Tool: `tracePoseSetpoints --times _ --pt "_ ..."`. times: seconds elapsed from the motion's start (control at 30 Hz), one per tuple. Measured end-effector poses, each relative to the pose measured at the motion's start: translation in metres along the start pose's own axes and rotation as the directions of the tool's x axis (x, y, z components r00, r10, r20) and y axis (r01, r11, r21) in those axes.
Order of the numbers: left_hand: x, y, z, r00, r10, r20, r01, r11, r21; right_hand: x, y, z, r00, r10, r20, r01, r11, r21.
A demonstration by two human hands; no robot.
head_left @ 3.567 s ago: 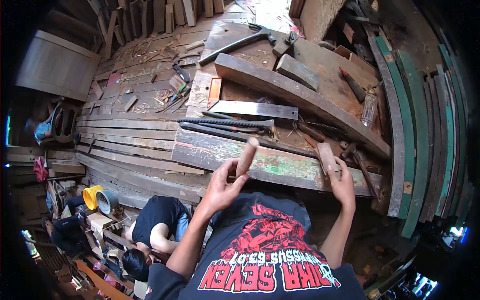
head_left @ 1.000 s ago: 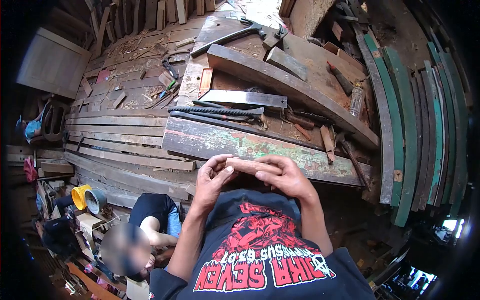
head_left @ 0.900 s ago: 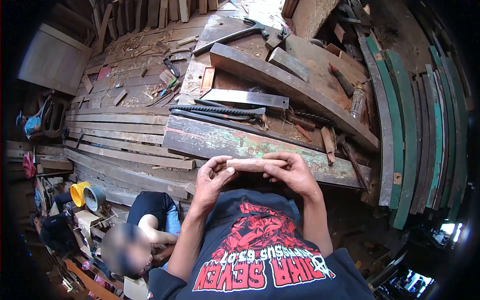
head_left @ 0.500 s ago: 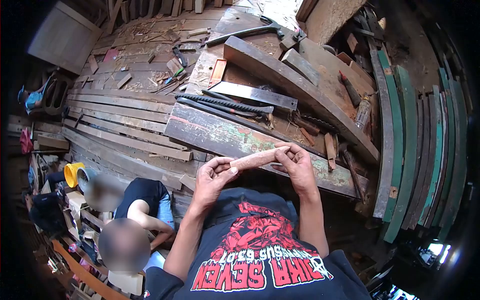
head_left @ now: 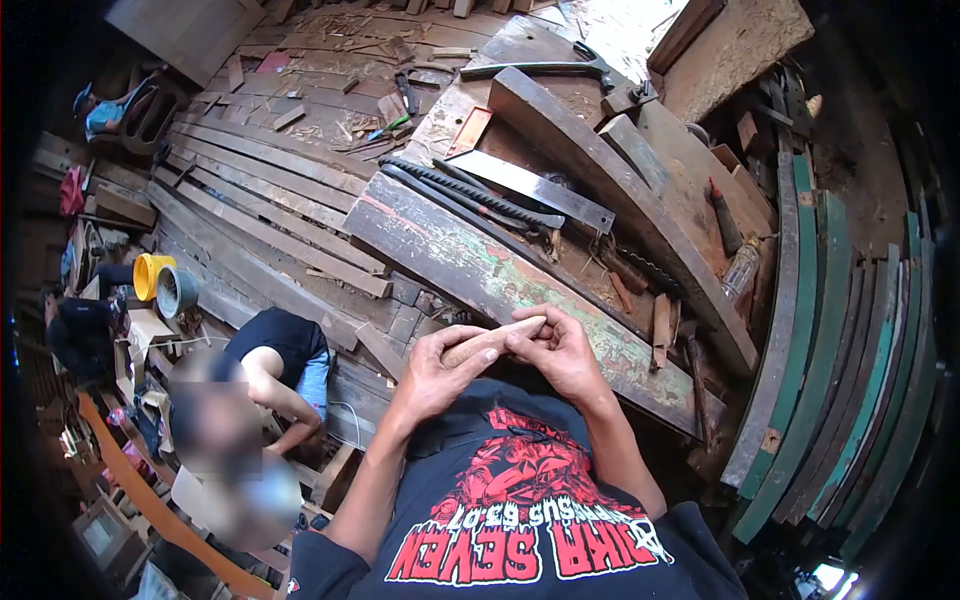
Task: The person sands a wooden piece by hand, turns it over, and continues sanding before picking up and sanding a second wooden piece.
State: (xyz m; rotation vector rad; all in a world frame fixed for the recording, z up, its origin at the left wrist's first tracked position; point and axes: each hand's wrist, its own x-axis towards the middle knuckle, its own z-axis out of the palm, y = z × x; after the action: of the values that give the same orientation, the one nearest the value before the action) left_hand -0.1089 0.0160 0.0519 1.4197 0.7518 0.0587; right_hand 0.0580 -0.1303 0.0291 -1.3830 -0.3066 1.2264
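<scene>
A short tapered piece of wood (head_left: 492,343) spans my two hands just above my shirt front. My left hand (head_left: 440,370) wraps its thicker end, thumb along the near side. Around its narrow end, the fingers and thumb of my right hand (head_left: 560,350) are closed. Just beyond my hands lies a worn plank bench (head_left: 440,250) with peeling green paint. On it rest a try square (head_left: 535,190) with a metal blade and orange stock, and a dark twisted rod (head_left: 480,195) beside it. A long curved beam (head_left: 620,215) lies across the bench.
A hammer-like tool (head_left: 540,68) lies at the far end. Chisel-like tools (head_left: 724,215) sit right of the beam. Green and brown boards (head_left: 800,370) stand along the right. At left, a person (head_left: 280,350) bends near a yellow bucket (head_left: 152,277). Long planks (head_left: 270,190) cover the floor.
My hands have come closer together along the wood, and my left hand now covers more of it. The view has turned, and the person at left has shifted.
</scene>
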Motion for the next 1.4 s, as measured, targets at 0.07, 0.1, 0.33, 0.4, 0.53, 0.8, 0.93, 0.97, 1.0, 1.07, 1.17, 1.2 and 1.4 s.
tracePoseSetpoints --times 0.07,0.1,0.33,0.4,0.53,0.8,0.93,0.97,1.0,1.07,1.17,1.2,1.4 --pt "-0.005 0.004 0.008 0.998 -0.067 -0.023 0.066 0.997 -0.031 -0.004 -0.004 -0.010 0.999 0.004 0.044 -0.004 1.000 0.002" --pt "-0.006 0.004 0.014 0.995 -0.088 -0.041 0.084 0.992 -0.094 -0.007 -0.008 -0.014 0.998 -0.001 0.061 0.002 1.000 -0.007" --pt "-0.016 -0.019 0.063 0.946 -0.070 -0.316 -0.085 0.888 -0.452 -0.031 -0.020 -0.055 0.984 0.088 0.157 -0.099 0.993 0.060" --pt "-0.023 -0.018 0.076 0.921 -0.137 -0.363 -0.074 0.857 -0.510 -0.037 -0.016 -0.066 0.986 0.070 0.151 -0.076 0.997 0.034" --pt "-0.027 -0.048 0.097 0.920 -0.181 -0.347 -0.022 0.862 -0.506 -0.041 0.014 -0.095 0.994 0.027 0.102 -0.026 1.000 -0.007" --pt "-0.021 -0.085 0.147 0.929 -0.171 -0.327 0.048 0.934 -0.354 -0.075 0.033 -0.147 0.983 -0.082 -0.164 0.079 0.997 -0.027" --pt "-0.019 -0.081 0.155 0.943 -0.093 -0.319 0.007 0.965 -0.262 -0.087 0.029 -0.166 0.976 -0.025 -0.214 0.053 0.991 0.125" --pt "-0.019 -0.077 0.156 0.944 -0.098 -0.314 0.019 0.969 -0.246 -0.089 0.029 -0.169 0.976 -0.013 -0.217 0.033 0.995 0.090" --pt "-0.017 -0.073 0.157 0.946 -0.101 -0.307 0.030 0.973 -0.228 -0.092 0.031 -0.173 0.975 -0.003 -0.222 0.016 0.998 0.056" --pt "-0.013 -0.078 0.158 0.951 -0.045 -0.307 -0.010 0.984 -0.177 -0.088 0.054 -0.186 0.965 -0.048 -0.257 0.026 0.996 -0.090" --pt "-0.007 -0.077 0.159 0.954 0.027 -0.300 -0.052 0.996 -0.074 -0.090 0.064 -0.190 0.957 -0.100 -0.273 0.087 0.995 -0.058" --pt "-0.010 -0.079 0.161 0.955 0.039 -0.295 -0.052 0.998 -0.037 -0.093 0.070 -0.189 0.955 -0.110 -0.277 0.097 0.994 -0.059" --pt "-0.015 -0.074 0.168 0.965 0.101 -0.241 -0.076 0.991 0.112 -0.092 0.070 -0.181 0.944 -0.165 -0.287 0.106 0.972 -0.211"
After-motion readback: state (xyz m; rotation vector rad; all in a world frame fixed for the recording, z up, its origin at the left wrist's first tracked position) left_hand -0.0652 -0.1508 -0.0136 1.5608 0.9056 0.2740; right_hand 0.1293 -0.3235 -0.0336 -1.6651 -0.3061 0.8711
